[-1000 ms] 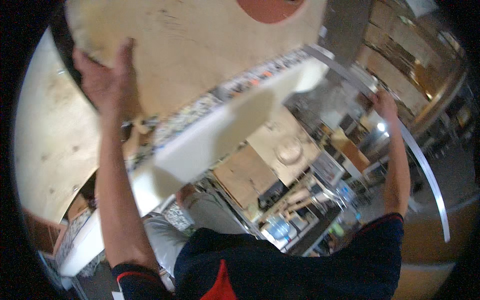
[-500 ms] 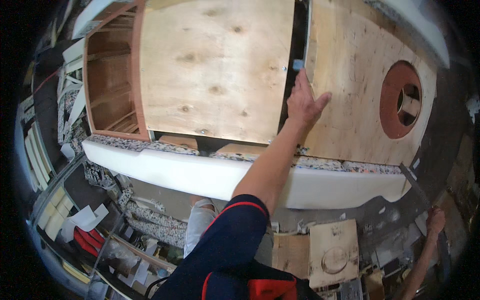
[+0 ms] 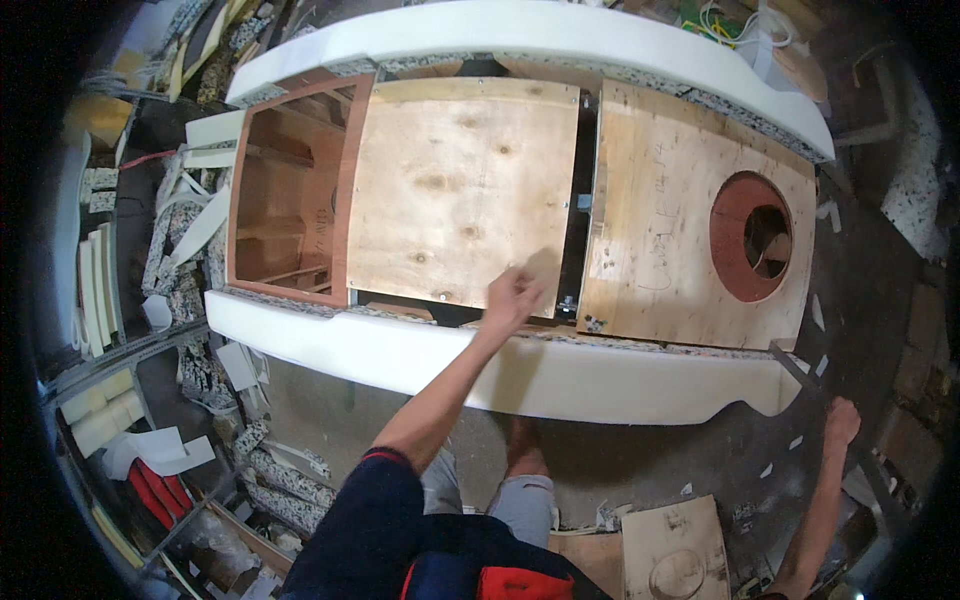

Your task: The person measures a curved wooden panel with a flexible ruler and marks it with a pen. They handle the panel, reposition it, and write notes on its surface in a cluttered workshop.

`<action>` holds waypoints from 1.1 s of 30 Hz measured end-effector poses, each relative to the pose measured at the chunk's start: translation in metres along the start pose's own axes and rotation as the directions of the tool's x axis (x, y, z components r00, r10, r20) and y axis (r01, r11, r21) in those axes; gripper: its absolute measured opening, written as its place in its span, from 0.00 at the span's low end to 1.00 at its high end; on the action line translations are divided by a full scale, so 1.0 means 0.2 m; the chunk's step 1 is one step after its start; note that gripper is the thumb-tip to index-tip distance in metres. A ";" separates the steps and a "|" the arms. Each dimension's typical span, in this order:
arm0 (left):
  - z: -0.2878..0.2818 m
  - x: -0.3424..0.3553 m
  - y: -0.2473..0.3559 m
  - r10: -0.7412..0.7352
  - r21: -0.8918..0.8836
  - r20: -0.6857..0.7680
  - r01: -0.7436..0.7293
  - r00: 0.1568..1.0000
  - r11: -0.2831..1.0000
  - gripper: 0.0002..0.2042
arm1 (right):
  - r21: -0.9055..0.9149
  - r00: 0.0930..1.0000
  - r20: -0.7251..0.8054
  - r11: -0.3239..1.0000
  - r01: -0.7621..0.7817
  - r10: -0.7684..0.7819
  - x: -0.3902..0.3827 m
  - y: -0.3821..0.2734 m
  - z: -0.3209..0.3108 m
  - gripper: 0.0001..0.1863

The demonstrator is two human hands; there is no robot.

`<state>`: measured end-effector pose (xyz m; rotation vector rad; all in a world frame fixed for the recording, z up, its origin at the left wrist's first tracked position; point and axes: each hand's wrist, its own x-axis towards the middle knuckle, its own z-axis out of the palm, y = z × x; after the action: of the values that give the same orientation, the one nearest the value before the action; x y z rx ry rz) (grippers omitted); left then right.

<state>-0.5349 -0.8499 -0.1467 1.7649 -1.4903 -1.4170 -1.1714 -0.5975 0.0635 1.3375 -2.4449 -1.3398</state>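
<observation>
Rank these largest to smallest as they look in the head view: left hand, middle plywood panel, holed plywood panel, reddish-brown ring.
1. Middle plywood panel and holed plywood panel: too alike to rank.
2. Reddish-brown ring.
3. Left hand.

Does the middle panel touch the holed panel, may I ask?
Apart; the head view shows a dark gap between the middle panel and holed panel.

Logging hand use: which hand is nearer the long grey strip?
Right. The right hand grips the grey strip; the left hand is well away, by the middle plywood panel's near edge.
</observation>
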 end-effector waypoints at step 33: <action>-2.17 -1.21 -0.31 -0.226 0.450 -0.107 0.250 0.968 0.857 0.20 | 0.999 0.999 0.041 0.014 -0.041 -0.010 -2.37 -1.08 -1.20 0.13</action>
<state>-0.0995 -0.7312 0.0717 2.3243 -1.7354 -1.1749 -0.6333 -0.4760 0.2198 1.2086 -3.4148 0.9362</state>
